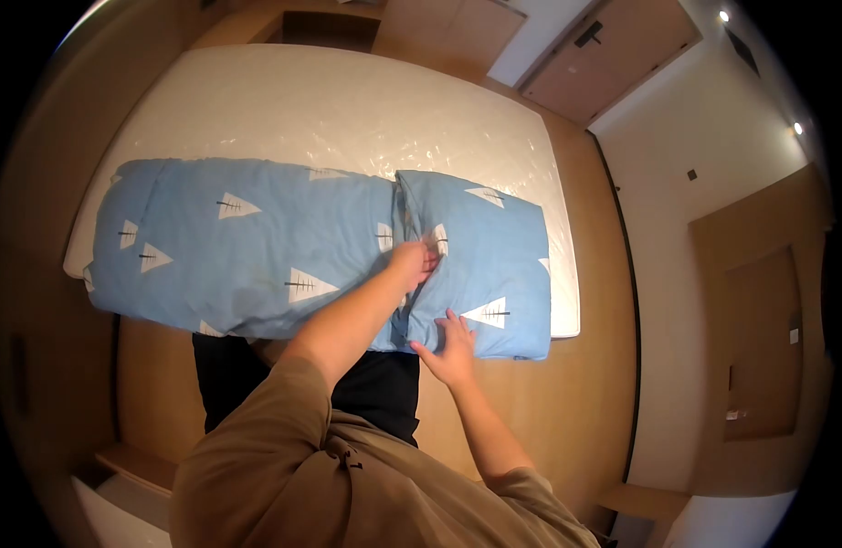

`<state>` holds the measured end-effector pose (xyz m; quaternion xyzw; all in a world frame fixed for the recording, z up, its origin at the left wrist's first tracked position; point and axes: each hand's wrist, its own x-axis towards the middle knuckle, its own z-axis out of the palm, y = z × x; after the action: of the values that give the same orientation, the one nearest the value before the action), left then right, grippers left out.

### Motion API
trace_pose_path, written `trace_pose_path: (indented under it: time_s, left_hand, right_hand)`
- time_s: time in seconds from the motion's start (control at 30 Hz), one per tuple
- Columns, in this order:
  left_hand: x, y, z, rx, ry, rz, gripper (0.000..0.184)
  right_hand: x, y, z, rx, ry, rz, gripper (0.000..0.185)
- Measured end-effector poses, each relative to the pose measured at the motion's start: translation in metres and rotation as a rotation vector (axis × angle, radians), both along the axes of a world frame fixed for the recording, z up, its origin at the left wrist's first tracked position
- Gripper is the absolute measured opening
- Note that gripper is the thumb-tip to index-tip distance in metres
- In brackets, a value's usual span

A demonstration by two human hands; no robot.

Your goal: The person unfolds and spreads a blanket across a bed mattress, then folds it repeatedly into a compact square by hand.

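A blue quilt (247, 247) with white tree shapes lies folded in a long strip along the near side of a mattress (330, 100) in shiny clear wrapping. Its right part is folded over, with an edge running front to back. At that edge my left hand (415, 265) has its fingers curled against the cloth; whether they pinch it is hidden. My right hand (451, 350) rests on the near part of the folded section, fingers spread and holding nothing.
Wooden floor (567, 402) surrounds the bed. Wooden cabinets (448, 32) stand beyond the far side, with a door (613, 55) at the upper right. Another wooden door (763, 347) is in the wall at right. A low wooden ledge (138, 468) is at lower left.
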<state>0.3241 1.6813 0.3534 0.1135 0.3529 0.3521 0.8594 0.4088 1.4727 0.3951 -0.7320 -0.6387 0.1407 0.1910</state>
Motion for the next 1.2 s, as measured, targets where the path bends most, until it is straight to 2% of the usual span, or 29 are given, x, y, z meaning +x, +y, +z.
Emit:
trace_pose_path:
  time_s: [0.13, 0.23, 0.33, 0.43, 0.47, 0.5, 0.53, 0.63, 0.73, 0.83, 0.93, 1.03, 1.2]
  left_hand:
    - [0.011, -0.011, -0.021, 0.394, 0.307, -0.05, 0.021]
    - [0.006, -0.014, -0.004, 0.58, 0.724, -0.268, 0.02]
    - [0.001, -0.012, 0.002, 0.512, 0.72, -0.329, 0.019]
    - [-0.01, -0.012, 0.005, 0.231, 0.377, -0.141, 0.018]
    - [-0.023, -0.016, 0.009, 0.244, 0.278, -0.098, 0.018]
    - [-0.036, -0.016, 0.009, 0.271, 0.286, -0.047, 0.017]
    - [-0.05, -0.01, -0.003, 0.231, 0.124, 0.001, 0.015]
    - [-0.081, -0.014, -0.028, 0.202, 0.141, -0.1, 0.015]
    - [-0.079, -0.019, -0.023, 0.165, 0.174, -0.184, 0.013]
    - [-0.074, -0.005, -0.023, 0.277, 0.212, -0.206, 0.012]
    - [-0.057, 0.024, -0.02, 0.301, 0.307, 0.039, 0.013]
    - [-0.035, 0.053, -0.019, 0.396, 0.594, 0.126, 0.018]
    - [-0.02, 0.074, -0.005, 0.566, 1.041, 0.026, 0.024]
  right_hand:
    - [-0.028, 0.013, 0.015, -0.041, -0.126, -0.16, 0.045]
    - [-0.021, 0.019, -0.009, -0.131, -0.196, -0.133, 0.037]
    - [-0.013, 0.021, -0.019, -0.164, -0.148, -0.088, 0.028]
    - [-0.001, 0.012, -0.017, -0.111, -0.009, -0.034, 0.022]
    - [0.003, 0.006, -0.017, -0.085, 0.042, -0.022, 0.023]
    - [0.008, 0.001, -0.018, -0.058, 0.092, -0.01, 0.023]
    - [0.012, -0.002, -0.019, -0.032, 0.143, 0.003, 0.023]
    - [0.015, -0.008, -0.01, -0.132, 0.041, 0.064, 0.031]
    - [-0.006, -0.003, 0.016, -0.267, -0.225, 0.088, 0.039]
    - [-0.03, 0.008, 0.042, 0.016, -0.227, 0.004, 0.052]
    - [-0.04, 0.016, 0.029, -0.033, -0.336, 0.026, 0.053]
    - [-0.025, 0.018, -0.024, -0.065, -0.372, 0.094, 0.051]
    - [-0.012, 0.012, -0.027, -0.139, -0.257, 0.147, 0.048]
